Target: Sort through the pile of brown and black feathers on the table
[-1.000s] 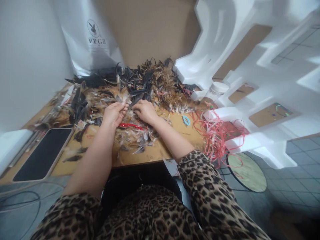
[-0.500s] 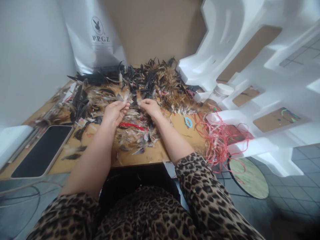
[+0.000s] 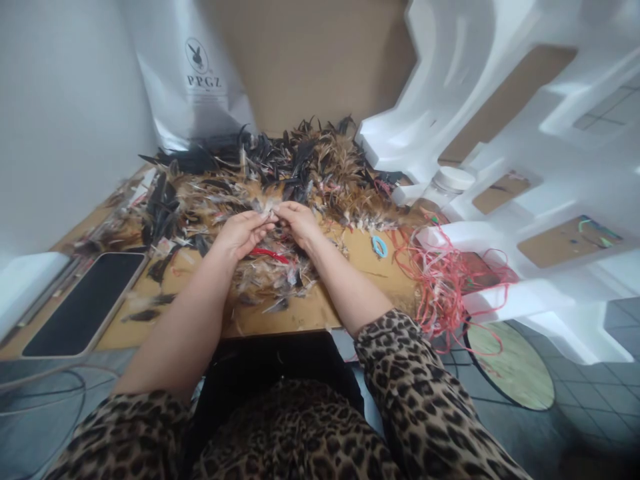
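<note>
Over the feather-strewn table, my left hand [image 3: 246,233] and my right hand [image 3: 296,220] meet with their fingertips together. Both are closed in a pinch on a small bunch of brown feathers [image 3: 270,198] with pale, fluffy bases. The exact spot where each finger grips is partly hidden. Loose brown and grey feathers [image 3: 270,283] lie under and in front of the hands. Just below the fingers is a bundle of red strips [image 3: 270,254]. Behind them spreads a heap of black and brown feathers [image 3: 300,157].
A dark-screened phone [image 3: 85,303] lies at the table's left. To the right are a light blue ring [image 3: 379,247], tangled pink string [image 3: 445,287] and a white-lidded jar [image 3: 447,187]. White foam packing [image 3: 565,193] rises along the right side. A silvery bag [image 3: 200,93] stands at the back.
My hands were apart, each with feathers at its fingertips; now they have come together. My left hand has moved right, and the two bits of feather are joined in one bunch.
</note>
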A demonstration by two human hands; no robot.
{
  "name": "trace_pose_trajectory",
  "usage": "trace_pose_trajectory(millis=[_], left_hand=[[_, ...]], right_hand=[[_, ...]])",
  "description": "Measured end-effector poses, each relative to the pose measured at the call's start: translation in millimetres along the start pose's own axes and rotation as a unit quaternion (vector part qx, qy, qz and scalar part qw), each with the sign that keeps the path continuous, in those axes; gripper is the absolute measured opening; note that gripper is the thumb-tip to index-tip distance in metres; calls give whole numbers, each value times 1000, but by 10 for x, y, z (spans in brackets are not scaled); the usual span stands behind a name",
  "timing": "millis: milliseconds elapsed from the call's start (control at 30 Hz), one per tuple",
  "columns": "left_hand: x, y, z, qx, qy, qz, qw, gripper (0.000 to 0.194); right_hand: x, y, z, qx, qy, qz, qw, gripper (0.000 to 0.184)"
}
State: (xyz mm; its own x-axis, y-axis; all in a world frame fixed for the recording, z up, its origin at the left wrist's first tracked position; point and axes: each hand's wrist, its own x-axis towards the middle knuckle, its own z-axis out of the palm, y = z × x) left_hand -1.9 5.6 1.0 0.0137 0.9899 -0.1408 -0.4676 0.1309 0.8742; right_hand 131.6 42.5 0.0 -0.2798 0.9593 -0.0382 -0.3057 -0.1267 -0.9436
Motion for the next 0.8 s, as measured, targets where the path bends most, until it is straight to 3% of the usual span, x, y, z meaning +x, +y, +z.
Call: trace_pose_trajectory(millis=[500, 800], left_hand=[[-29, -18, 31, 52, 25, 2, 998, 9], [40, -59, 7, 119, 54, 88, 987, 9]], right_hand=[[-16, 60, 59, -8, 26, -55, 998, 23], [-55, 14, 77, -57, 23, -86, 994, 17]])
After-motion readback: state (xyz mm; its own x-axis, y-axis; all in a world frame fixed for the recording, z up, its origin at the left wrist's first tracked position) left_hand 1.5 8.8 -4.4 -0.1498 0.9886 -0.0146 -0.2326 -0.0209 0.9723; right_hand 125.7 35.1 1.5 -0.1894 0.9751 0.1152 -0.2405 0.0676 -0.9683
